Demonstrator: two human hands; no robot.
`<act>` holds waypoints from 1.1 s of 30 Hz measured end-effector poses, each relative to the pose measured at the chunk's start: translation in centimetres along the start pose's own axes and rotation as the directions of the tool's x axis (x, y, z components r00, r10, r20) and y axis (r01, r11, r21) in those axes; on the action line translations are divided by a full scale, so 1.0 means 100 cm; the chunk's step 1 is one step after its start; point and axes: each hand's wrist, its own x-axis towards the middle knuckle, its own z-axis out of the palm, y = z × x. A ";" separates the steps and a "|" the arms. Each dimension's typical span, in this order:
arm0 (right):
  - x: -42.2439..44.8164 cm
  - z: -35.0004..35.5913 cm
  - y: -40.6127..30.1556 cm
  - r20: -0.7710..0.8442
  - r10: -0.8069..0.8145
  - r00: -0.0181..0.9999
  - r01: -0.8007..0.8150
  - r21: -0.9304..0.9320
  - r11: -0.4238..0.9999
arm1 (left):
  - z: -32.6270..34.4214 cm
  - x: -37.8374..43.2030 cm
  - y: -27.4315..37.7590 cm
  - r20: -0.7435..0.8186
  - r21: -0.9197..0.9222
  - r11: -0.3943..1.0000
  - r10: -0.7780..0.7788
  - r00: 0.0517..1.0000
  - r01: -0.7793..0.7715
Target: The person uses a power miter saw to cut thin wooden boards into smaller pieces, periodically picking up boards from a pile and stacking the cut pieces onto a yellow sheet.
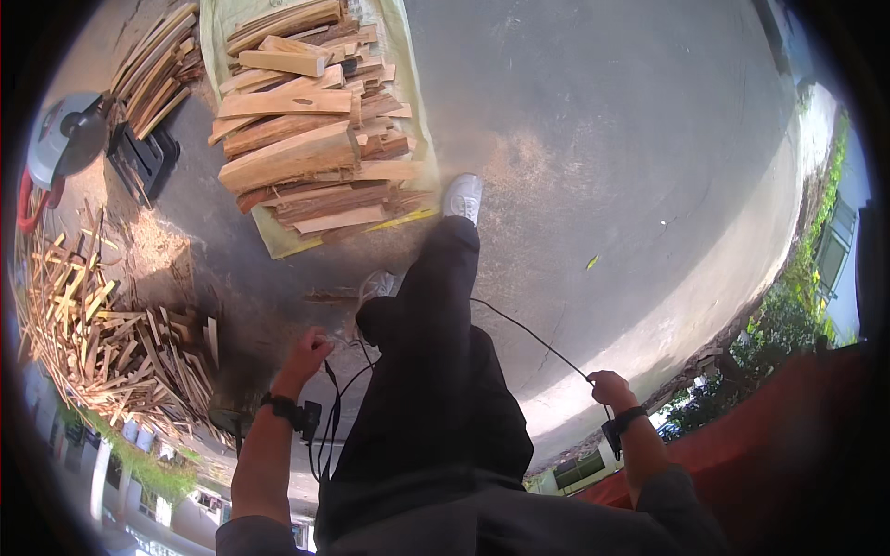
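A thin black cable [532,339] stretches from beside my dark trouser leg to my right hand [610,389], whose fingers are closed around it. More of the cable dangles below that hand beside a dark wrist strap. My left hand [306,356] is closed on black cable loops [336,399], which hang down along my left thigh. Both forearms wear a black wristband with a small box on it. One white shoe [463,197] stands beside a green-yellow woven sheet [278,240]. Split and sawn wood pieces [292,153] are stacked on that sheet.
A cut-off saw [69,135] with a round blade and red handle stands at the left, its black base [142,163] beside it. Below lies a heap of wood offcuts [104,333]. More slats [156,69] lie upper left. A red surface [758,424] rises at the lower right.
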 end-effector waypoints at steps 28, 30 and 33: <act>0.081 -0.579 0.150 -0.102 0.001 0.995 -0.046 -0.439 0.897 | 0.110 0.129 0.344 0.009 -0.663 0.731 -0.208 0.978 0.162; 0.070 -0.633 0.155 -0.116 0.032 0.993 -0.084 -0.485 0.871 | 0.110 0.140 0.363 -0.020 -0.683 0.717 -0.209 0.978 0.140; 0.047 -0.708 0.143 -0.169 0.065 0.983 -0.148 -0.541 0.828 | 0.100 0.148 0.404 -0.078 -0.727 0.677 -0.248 0.966 0.115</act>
